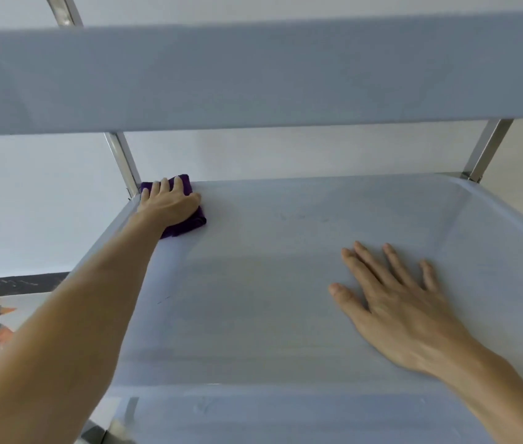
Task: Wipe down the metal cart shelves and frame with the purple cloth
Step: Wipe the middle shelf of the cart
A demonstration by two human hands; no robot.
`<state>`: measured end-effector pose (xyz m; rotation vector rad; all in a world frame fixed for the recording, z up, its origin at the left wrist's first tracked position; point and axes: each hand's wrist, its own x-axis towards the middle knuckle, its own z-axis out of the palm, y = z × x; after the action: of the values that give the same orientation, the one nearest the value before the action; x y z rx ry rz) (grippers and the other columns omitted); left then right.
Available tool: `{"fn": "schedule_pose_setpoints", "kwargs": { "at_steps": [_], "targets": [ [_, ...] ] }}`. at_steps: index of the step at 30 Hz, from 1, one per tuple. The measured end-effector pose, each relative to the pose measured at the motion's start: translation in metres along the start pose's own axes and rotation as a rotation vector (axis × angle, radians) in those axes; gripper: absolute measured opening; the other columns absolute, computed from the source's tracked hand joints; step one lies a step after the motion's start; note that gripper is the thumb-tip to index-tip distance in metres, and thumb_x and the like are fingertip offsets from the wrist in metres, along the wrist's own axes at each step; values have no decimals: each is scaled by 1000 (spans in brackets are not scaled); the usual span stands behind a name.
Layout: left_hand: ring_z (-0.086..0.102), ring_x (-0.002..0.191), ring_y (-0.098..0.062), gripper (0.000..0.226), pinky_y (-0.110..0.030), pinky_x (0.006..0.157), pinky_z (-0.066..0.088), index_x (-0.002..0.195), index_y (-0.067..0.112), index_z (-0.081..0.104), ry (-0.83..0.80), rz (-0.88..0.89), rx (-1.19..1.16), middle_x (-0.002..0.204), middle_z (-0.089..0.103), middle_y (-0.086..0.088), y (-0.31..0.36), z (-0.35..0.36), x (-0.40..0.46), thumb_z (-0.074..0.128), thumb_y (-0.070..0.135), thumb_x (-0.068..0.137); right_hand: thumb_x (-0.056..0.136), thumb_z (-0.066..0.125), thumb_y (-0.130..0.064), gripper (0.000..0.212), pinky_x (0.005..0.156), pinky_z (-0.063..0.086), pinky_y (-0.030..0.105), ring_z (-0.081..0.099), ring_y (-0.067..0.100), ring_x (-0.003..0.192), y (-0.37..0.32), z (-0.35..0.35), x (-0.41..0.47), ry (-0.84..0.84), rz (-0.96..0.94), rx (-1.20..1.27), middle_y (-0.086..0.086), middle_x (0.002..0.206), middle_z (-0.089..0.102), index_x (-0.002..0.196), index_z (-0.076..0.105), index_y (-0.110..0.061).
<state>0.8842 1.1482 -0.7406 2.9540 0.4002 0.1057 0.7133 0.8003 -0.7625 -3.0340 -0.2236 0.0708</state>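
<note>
Head view: your left hand [170, 203] presses flat on the folded purple cloth [189, 224] in the grey metal cart shelf's [269, 315] eleven-o'clock corner, beside a steel upright [124, 161]. Unwiped shelf stretches toward three o'clock, where your right hand [394, 302] rests open, holding nothing.

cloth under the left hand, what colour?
Dark purple, plain with no pattern. The cloth shows in the head view, pressed under the left hand.

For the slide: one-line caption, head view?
Left hand presses purple cloth into the shelf's far-left corner; right hand rests flat.
</note>
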Motion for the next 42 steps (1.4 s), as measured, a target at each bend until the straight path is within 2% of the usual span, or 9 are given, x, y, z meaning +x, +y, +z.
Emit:
{"fn": "schedule_pose_setpoints", "kwargs": {
  "at_steps": [7, 12, 16, 21, 26, 30, 34, 39, 42],
  "targets": [
    [-5, 151, -15, 63, -36, 122, -4, 157, 23, 4, -135, 567, 2, 165, -2, 1, 134, 19, -57, 19, 49, 101, 80, -6, -72, 79, 120, -7, 54, -18, 14, 151, 1, -3, -2, -15, 11, 17, -23, 161, -19, 153, -11, -41],
    [-15, 147, -1, 62, -22, 115, -14, 154, 36, -5, -180, 826, 4, 162, -11, 15, 106, 23, -107, 13, 56, 98, 80, -6, -72, 79, 121, -6, 54, -17, 13, 151, 0, -5, -3, -9, 14, 28, -22, 161, -17, 153, -9, -41],
    [-8, 149, -5, 59, -18, 114, -12, 156, 29, 3, -184, 650, 1, 164, -4, 7, 65, 8, -81, 22, 48, 103, 79, -7, -72, 82, 120, -7, 55, -16, 15, 151, -3, -2, -3, 7, 1, 45, -22, 162, -17, 154, -8, -38],
    [-1, 151, -19, 62, -37, 121, -2, 157, 21, 7, -120, 281, 17, 165, 0, -1, 64, 7, -39, 23, 42, 100, 79, -8, -73, 83, 118, -9, 57, -17, 17, 151, -7, 5, 0, 32, -4, 62, -21, 162, -15, 154, -8, -38],
    [-1, 151, -21, 62, -41, 121, -3, 156, 19, 9, -104, 377, -73, 165, 2, -3, 134, 21, -75, 20, 42, 100, 82, -5, -73, 81, 119, -9, 58, -15, 17, 152, -8, 4, 4, 32, 3, 62, -19, 163, -12, 154, -5, -37],
    [-7, 151, -18, 55, -36, 119, -7, 156, 26, 11, -269, 520, -285, 165, 1, 2, 154, 16, -117, 17, 39, 104, 87, 0, -72, 76, 119, -7, 57, -14, 17, 152, -9, 1, 1, 29, 11, 69, -18, 164, -9, 154, -2, -37],
    [19, 147, -12, 48, -23, 113, 10, 152, 26, 33, -246, 418, -691, 160, 25, 6, 115, 0, -131, 34, 32, 104, 86, 1, -74, 78, 120, -7, 56, -13, 17, 152, -11, -2, -3, 18, 10, 87, -17, 164, -7, 155, 0, -37],
    [9, 149, -22, 53, -42, 120, 5, 152, 27, 25, -69, 338, -113, 163, 16, 2, 42, 8, -125, 26, 45, 102, 84, 0, -77, 83, 120, -5, 57, -11, 17, 152, -12, -8, -7, 22, -3, 110, -17, 165, -4, 155, 4, -36],
    [7, 149, -23, 55, -45, 118, 2, 150, 32, 23, -45, 346, -50, 162, 15, 4, 34, 22, -125, 15, 51, 99, 78, -2, -82, 86, 121, -2, 55, -5, 16, 153, -13, -11, -10, 47, -15, 163, -16, 164, 4, 152, 7, -40]
  ]
}}
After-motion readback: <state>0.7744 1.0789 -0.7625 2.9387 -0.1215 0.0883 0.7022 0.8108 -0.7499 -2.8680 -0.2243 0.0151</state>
